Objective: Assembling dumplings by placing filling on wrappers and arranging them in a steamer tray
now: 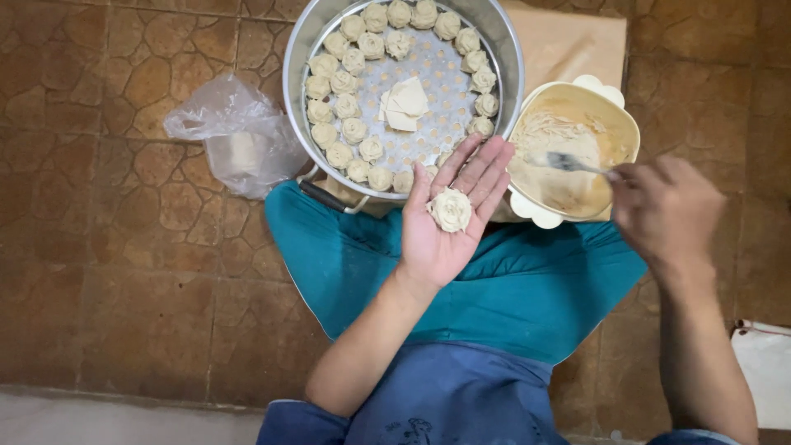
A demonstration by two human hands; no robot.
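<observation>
One pale, pleated dough dumpling (451, 209) rests on our left hand (449, 216), palm up with fingers spread flat above our teal-clad lap. Our right hand (666, 213) is closed around a metal spoon (568, 162) dipping into the cream scalloped plastic bowl (620, 114) of filling. Beyond, a round perforated metal steamer tray (428, 70) on the brown stone-patterned floor (124, 272) carries rings of dumplings and folded wrappers (404, 103); a crumpled clear plastic bag (235, 136) lies beside it.

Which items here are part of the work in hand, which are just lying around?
In use: left hand holding dumpling; right hand with spoon in filling bowl; steamer tray; wrappers.
Lying about: plastic bag; cardboard.
</observation>
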